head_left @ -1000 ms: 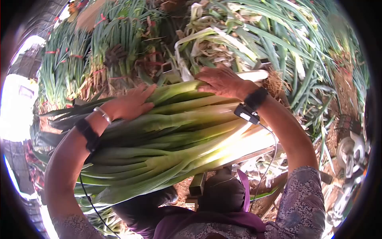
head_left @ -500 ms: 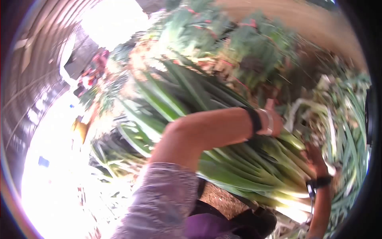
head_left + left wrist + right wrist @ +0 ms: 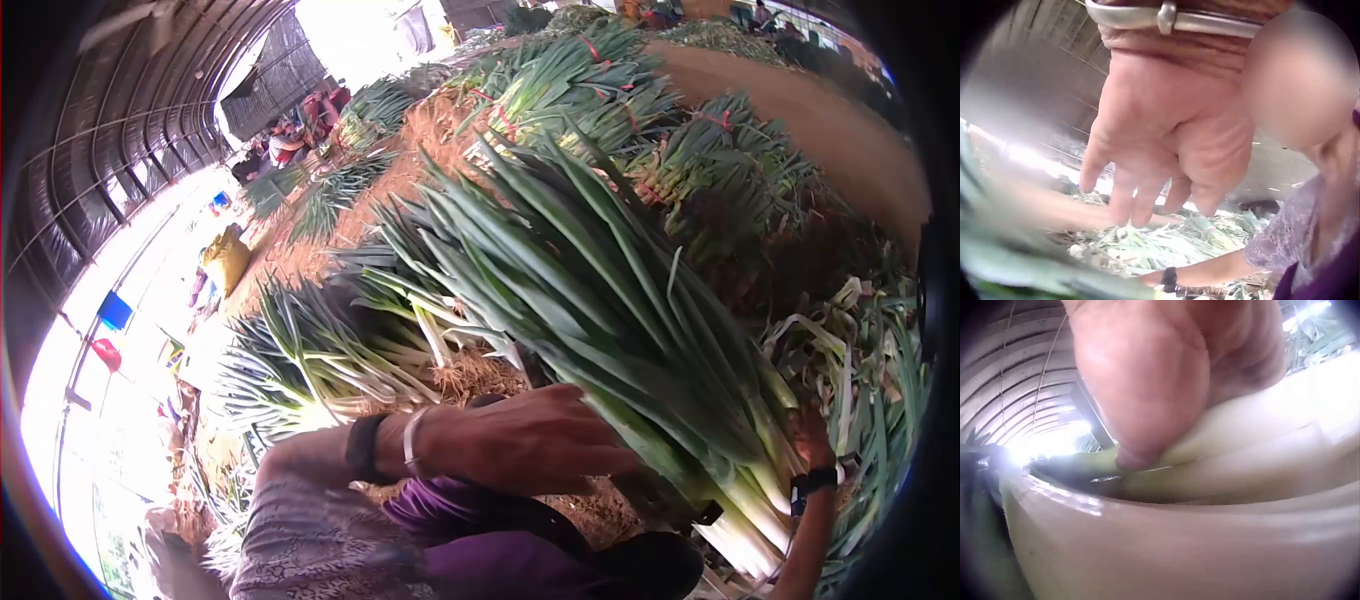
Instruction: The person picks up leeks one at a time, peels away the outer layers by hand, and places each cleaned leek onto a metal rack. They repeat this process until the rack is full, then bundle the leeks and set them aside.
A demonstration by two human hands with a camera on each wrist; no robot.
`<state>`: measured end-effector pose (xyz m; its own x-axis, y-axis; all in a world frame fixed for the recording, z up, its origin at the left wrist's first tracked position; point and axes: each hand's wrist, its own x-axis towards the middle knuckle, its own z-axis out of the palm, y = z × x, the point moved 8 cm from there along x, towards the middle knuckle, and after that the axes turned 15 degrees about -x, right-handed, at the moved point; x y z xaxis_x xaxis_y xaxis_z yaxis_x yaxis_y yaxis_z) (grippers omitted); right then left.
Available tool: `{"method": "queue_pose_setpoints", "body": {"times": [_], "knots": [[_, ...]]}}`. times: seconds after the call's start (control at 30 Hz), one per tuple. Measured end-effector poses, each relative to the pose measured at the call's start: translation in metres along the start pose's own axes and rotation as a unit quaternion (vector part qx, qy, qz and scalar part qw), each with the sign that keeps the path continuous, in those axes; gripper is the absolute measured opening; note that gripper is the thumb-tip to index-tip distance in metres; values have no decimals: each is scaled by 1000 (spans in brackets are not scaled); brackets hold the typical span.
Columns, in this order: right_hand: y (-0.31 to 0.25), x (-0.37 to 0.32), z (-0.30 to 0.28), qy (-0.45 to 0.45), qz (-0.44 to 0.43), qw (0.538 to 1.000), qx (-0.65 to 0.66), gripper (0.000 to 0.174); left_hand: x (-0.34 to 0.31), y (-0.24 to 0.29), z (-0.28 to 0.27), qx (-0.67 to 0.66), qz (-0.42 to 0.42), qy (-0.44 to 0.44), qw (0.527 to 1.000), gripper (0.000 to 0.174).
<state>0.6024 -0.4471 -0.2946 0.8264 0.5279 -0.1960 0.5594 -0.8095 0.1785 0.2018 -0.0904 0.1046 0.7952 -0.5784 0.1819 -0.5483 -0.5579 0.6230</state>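
A large bunch of leeks [image 3: 650, 370] lies slanted in front of me in the head view, green leaves up and left, white stalks at lower right. My left hand [image 3: 530, 435] is at the near side of the bunch, its fingertips overlapped by the leaves. In the left wrist view the left palm [image 3: 1166, 125] shows bare, fingers loosely bent and holding nothing. On the far side of the white stalks, my right hand [image 3: 812, 438] grips the leeks. The right wrist view shows its thumb [image 3: 1147, 406] bent down against a pale stalk [image 3: 1241, 437].
More leeks [image 3: 330, 350] lie on the ground to the left, roots toward me. Tied bundles [image 3: 730, 160] stand behind. Loose trimmed leaves [image 3: 870, 360] are piled at the right. A yellow sack [image 3: 226, 258] and people [image 3: 290, 140] are farther off under an arched roof.
The head view has swung left, bringing the far ground and roof into sight. My left hand has come off the top of the leeks to their near side. The right hand stays at the stalks.
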Motion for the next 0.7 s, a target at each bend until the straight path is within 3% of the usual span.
{"method": "queue_pose_setpoints", "body": {"times": [0.13,0.17,0.23,0.33,0.37,0.43,0.5,0.53,0.57,0.6,0.7], "knots": [[-51,-68,-124,27,52,979,196,41,-124,-38,37,128,-162,105,973,48],[-19,-48,-82,157,-19,983,96,42,-144,-42,44,159,-192,133,959,49],[-33,-101,-155,188,27,940,283,45,-159,-41,59,234,-207,146,939,48],[-94,-192,-250,211,-6,847,488,53,-169,-46,68,262,-180,195,928,46],[-122,-217,-279,192,-64,876,439,56,-172,-44,68,257,-162,214,928,46],[-200,-273,-323,124,-132,856,484,68,-172,-43,70,259,-162,207,929,46],[-289,-320,-354,15,-225,821,524,82,-170,-47,76,266,-167,199,928,46],[-326,-337,-362,-114,-292,800,512,89,-167,-46,78,271,-165,196,928,46],[-357,-341,-368,-96,-327,726,597,64,-166,-47,81,267,-168,190,930,46],[-384,-350,-367,-204,-351,699,589,74,-164,-49,84,264,-171,184,931,46],[-442,-349,-336,-244,-463,689,501,83,-157,-54,97,265,-172,165,934,44]]}}
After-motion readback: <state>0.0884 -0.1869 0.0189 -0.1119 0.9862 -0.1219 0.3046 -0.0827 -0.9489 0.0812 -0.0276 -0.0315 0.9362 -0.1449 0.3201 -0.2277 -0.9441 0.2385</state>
